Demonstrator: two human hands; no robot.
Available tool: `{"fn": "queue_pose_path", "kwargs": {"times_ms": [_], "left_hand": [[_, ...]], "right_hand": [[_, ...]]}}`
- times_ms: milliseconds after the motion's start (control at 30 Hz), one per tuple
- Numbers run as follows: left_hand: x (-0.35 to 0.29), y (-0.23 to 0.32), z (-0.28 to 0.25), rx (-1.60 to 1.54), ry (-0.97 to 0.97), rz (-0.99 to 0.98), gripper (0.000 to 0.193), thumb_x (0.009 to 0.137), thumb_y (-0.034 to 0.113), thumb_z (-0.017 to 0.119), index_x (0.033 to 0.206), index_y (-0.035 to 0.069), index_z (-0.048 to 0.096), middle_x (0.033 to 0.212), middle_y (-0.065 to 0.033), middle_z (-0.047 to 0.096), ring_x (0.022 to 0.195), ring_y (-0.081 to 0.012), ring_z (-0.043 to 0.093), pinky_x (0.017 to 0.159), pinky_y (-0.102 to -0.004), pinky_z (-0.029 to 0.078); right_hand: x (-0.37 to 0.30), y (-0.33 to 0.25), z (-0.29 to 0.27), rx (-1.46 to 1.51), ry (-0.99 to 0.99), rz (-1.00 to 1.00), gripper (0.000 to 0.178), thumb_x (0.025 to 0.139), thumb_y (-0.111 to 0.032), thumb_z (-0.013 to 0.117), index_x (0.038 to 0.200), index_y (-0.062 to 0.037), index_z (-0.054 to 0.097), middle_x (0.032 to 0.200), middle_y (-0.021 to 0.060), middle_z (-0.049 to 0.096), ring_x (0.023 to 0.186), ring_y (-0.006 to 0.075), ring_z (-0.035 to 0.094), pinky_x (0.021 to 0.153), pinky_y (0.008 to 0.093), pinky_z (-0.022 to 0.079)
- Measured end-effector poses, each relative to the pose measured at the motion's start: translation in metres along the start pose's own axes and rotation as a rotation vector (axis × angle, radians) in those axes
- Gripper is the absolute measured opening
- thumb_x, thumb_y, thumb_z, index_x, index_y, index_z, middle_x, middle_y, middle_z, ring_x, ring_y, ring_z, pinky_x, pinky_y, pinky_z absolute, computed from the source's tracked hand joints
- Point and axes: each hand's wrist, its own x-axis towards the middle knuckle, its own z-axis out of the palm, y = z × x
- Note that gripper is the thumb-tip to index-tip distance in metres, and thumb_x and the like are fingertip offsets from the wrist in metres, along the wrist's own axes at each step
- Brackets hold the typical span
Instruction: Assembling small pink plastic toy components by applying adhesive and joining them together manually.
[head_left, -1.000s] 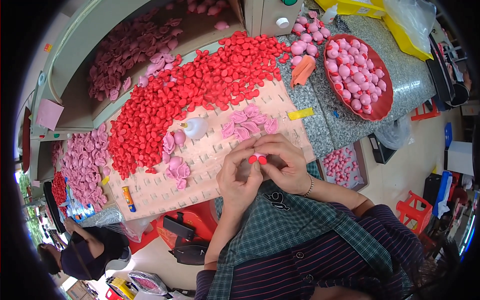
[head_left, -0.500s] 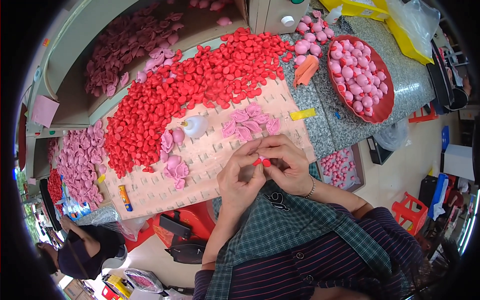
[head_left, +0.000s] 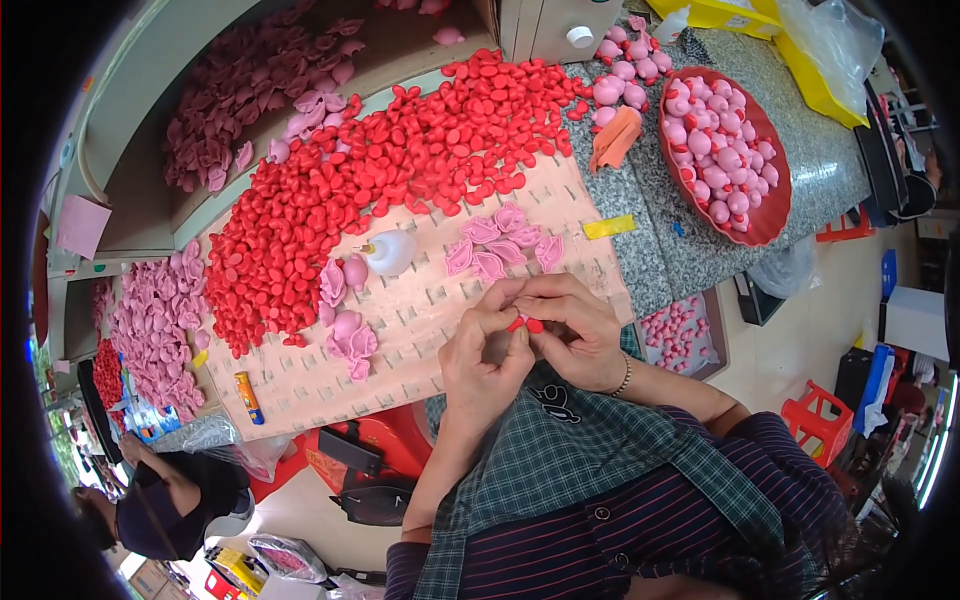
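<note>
Pinched between the fingertips of both hands is a small red plastic piece (head_left: 533, 326), mostly covered by the fingers, with a bit of pink showing at it. My left hand (head_left: 487, 350) grips it from one side and my right hand (head_left: 578, 335), with a beaded bracelet at the wrist, from the other. Just beyond the fingers lie several pink petal-shaped pieces (head_left: 489, 266) on the pale slotted board (head_left: 420, 375). To their left stands a white squeeze bottle (head_left: 389, 252) with a narrow tip, beside round pink pieces with petal-shaped parts (head_left: 350, 335).
A large heap of red pieces (head_left: 400, 150) spreads across the board's far side. A red bowl (head_left: 783, 190) of pink balls with red parts sits at the right on the granite counter (head_left: 640, 250). Pink parts (head_left: 155, 325) are piled at left; another person (head_left: 180, 500) is at lower left.
The view has shifted very slightly. Both hands keep nearly the same pinch on the red piece, and the things on the board stay put.
</note>
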Motion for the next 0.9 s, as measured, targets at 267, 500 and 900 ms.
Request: {"fn": "queue_pose_path", "kwargs": {"times_ms": [267, 500, 900], "left_hand": [[0.0059, 0.0000, 0.0025, 0.159, 0.060, 0.097, 0.026, 0.081, -0.009, 0.067, 0.100, 0.002, 0.053, 0.121, -0.0245, 0.066, 0.101, -0.0250, 0.070, 0.082, -0.0311, 0.056], [0.0013, 0.0028, -0.0010, 0.038, -0.014, 0.012, 0.025, 0.086, -0.015, 0.058, 0.106, -0.001, 0.053, 0.131, -0.0277, 0.056, 0.121, -0.0278, 0.057, 0.099, -0.0368, 0.049], [0.0034, 0.0021, 0.0017, 0.085, 0.057, 0.048, 0.023, 0.082, -0.012, 0.064, 0.098, 0.000, 0.053, 0.122, -0.0270, 0.064, 0.109, -0.0268, 0.067, 0.088, -0.0331, 0.054]], "right_hand": [[0.0003, 0.0027, -0.0022, -0.031, -0.004, -0.028, 0.027, 0.078, 0.011, 0.068, 0.103, 0.0018, 0.068, 0.110, 0.0163, 0.066, 0.094, 0.0231, 0.067, 0.075, 0.0285, 0.054], [0.0019, 0.0020, -0.0016, -0.015, -0.014, -0.064, 0.028, 0.078, 0.013, 0.067, 0.104, 0.0030, 0.066, 0.113, 0.0179, 0.066, 0.098, 0.0262, 0.067, 0.080, 0.0308, 0.055], [0.0020, 0.0035, 0.0002, -0.019, 0.010, -0.077, 0.023, 0.078, 0.011, 0.068, 0.100, 0.0036, 0.067, 0.105, 0.0184, 0.068, 0.095, 0.0281, 0.068, 0.079, 0.0330, 0.055]]}}
